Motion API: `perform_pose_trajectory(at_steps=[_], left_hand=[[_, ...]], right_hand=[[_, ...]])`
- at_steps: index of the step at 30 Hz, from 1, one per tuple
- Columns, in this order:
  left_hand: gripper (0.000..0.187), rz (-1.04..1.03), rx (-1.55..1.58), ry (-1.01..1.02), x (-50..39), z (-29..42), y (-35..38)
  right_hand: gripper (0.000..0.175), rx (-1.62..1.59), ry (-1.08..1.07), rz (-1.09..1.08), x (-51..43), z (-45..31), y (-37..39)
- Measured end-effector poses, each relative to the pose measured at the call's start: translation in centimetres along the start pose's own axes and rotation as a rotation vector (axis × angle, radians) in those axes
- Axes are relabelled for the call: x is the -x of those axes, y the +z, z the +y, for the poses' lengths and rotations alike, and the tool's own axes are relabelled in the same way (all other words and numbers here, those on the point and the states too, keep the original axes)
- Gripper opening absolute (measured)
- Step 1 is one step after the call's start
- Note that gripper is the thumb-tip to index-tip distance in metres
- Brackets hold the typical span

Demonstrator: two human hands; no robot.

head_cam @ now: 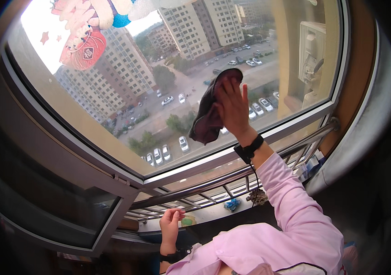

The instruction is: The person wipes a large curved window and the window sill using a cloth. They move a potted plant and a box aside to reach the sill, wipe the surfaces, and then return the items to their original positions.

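My right hand (pixel 234 108) lies almost flat on a dark, crumpled cloth (pixel 206 118), pressing it against the large window pane (pixel 168 120). Part of the cloth hangs loose to the left of the fingers. A black strap with a small box and a thin cable is around that wrist. Lower down, my left hand (pixel 172 221) is raised in front of the sill and beside the metal railing (pixel 199 190). Its fingers are bent close together, and I see nothing held in it. Another black band circles the left wrist.
An opened window sash (pixel 113 220) juts inward at lower left. On the white sill (pixel 212 215) are a blue crumpled item (pixel 232 204), a brown clump (pixel 257 196) and a green patch (pixel 188 220). Colourful decorations (pixel 85 50) cover the upper left glass. Outside, an air-conditioner unit (pixel 312 51) hangs at right.
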State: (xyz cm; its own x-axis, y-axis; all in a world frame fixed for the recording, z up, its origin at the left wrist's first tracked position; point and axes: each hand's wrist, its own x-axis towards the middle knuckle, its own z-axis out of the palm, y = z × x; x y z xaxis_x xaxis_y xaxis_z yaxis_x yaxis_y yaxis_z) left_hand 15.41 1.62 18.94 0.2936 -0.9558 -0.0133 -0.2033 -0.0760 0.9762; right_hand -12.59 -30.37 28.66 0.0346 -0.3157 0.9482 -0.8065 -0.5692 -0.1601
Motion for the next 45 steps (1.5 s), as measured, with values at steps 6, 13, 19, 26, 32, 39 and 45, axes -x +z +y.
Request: perform_pose_trajectory(at_steps=[6, 13, 19, 26, 32, 39, 45], left_hand=[[0.016, 0.124, 0.064, -0.033, -0.4, -1.8, -2.8], [0.015, 0.054, 0.152, 0.019, -3.8, -1.6, -2.1], [0.016, 0.017, 0.138, 0.067, -6.1, -0.9, -2.3], [0.018, 0.040, 0.195, 0.044, -6.5, -3.2, -4.0], [0.019, 0.003, 0.224, 0.032, -7.2, -5.0, -4.1], [0.019, -0.047, 0.182, 0.038, -9.1, -4.7, -4.1], [0.018, -0.077, 0.204, 0.017, -9.7, -4.5, -4.2]], right_hand=[[0.045, -0.051, 0.265, 0.388, -13.7, 8.0, -6.8], [0.050, -0.062, -0.268, 0.097, -10.7, -10.6, 1.0], [0.043, 0.003, -0.530, 0.094, -10.0, -9.8, 1.1], [0.042, 0.262, 0.003, 0.610, -19.1, -0.3, -3.7], [0.044, -0.073, -0.244, 0.290, -12.7, -12.1, 3.5], [0.050, -0.111, -0.720, -0.171, 7.3, -24.5, 10.3], [0.044, -0.275, -0.697, -0.460, 14.4, -17.0, 9.0]])
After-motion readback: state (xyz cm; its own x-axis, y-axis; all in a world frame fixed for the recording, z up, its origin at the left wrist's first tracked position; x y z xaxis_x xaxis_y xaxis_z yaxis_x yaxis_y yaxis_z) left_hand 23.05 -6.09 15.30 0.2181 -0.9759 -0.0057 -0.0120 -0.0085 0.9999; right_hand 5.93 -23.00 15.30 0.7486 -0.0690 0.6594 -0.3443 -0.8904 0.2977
